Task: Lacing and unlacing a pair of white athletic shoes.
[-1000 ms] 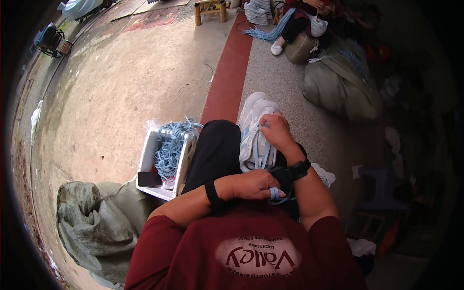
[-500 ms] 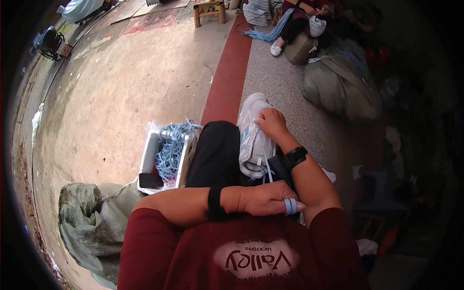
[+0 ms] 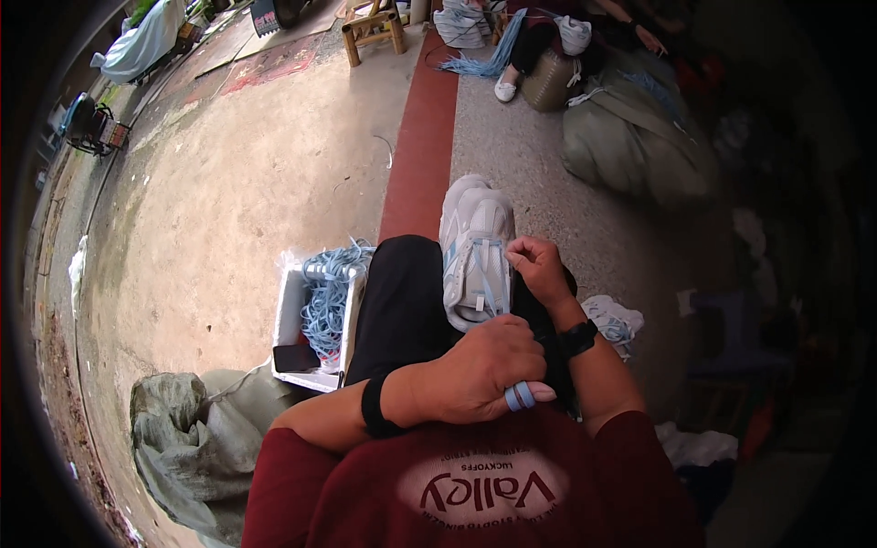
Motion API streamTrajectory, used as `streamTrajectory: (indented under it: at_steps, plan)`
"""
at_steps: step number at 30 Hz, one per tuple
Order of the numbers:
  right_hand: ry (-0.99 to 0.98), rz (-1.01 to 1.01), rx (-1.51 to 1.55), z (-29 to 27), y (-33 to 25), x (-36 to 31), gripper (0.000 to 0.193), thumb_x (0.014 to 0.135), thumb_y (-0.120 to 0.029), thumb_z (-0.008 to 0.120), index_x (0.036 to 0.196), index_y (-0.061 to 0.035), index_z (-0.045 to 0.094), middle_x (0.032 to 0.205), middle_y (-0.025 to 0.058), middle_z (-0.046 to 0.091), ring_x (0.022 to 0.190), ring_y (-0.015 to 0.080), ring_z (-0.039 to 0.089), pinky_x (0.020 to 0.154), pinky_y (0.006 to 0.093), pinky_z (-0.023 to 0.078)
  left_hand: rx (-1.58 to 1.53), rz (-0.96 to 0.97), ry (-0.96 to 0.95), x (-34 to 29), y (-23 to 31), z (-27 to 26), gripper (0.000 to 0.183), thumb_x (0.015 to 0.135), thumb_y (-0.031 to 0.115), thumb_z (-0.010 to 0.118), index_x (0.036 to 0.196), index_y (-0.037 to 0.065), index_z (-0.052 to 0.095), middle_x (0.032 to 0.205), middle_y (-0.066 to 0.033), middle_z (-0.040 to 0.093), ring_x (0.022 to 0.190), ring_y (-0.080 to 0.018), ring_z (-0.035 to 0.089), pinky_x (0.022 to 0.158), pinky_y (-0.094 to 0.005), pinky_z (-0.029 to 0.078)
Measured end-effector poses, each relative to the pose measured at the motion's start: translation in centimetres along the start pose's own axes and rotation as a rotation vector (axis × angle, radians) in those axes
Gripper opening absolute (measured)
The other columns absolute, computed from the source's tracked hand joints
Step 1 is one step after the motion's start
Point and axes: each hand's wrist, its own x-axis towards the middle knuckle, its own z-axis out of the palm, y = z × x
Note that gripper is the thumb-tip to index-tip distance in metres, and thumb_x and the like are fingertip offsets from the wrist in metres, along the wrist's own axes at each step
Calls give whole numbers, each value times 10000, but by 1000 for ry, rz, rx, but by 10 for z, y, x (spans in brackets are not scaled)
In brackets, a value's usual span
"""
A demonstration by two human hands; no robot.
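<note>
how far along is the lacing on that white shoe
Partly done, it seems. The white shoe on the lap already has light blue lace crossing its front. In hand: the right hand rests at the shoe's side, and the left hand reaches across with blue bands round one finger. Whether the top eyelets are threaded cannot be seen. A white box of blue laces sits unused beside the leg.

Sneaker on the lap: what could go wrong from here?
1. The white sneaker lies on the thighs, steadied only by the right hand; it could slide off.
2. The left hand crosses the body with blue lace around a finger; a hard pull might pinch.
3. The phone sits at the box edge.
</note>
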Motion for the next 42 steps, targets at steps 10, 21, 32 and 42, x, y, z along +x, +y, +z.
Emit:
streamTrajectory:
  at_steps: [10, 21, 32, 42]
  plan:
    - [3, -560, -421, 30, 11, -14, 454, 683, -30, 634, 1131, -5, 566, 1039, 204, 562, 954, 365, 565, 856, 394, 456, -74, -21, -20, 8, -7, 20, 272, 874, 222, 543, 685, 31, 499, 660, -114, 486, 673, -325, 483, 653, -402, 390]
    - [241, -182, -435, 51, -24, -12, 194, 746, -114, 642, 739, -8, 479, 687, 194, 536, 601, 372, 548, 527, 422, 436, -130, -48, -8, 3, -14, 20, 298, 888, 234, 530, 682, 20, 501, 661, -121, 493, 679, -329, 492, 649, -415, 401]
    - [88, -198, -704, 52, -23, -10, 249, 763, -216, 650, 652, -30, 528, 593, 192, 565, 562, 381, 578, 495, 414, 451, -141, -6, 1, 0, -10, 12, 307, 889, 230, 523, 665, 22, 499, 645, -122, 500, 653, -336, 491, 646, -411, 396]
    - [274, -143, -528, 62, -12, -9, 226, 815, -184, 566, 684, -1, 547, 605, 213, 569, 573, 391, 577, 509, 427, 442, -170, 18, 27, -4, -11, 17, 284, 875, 187, 538, 660, 17, 464, 659, -137, 459, 652, -340, 459, 627, -416, 381]
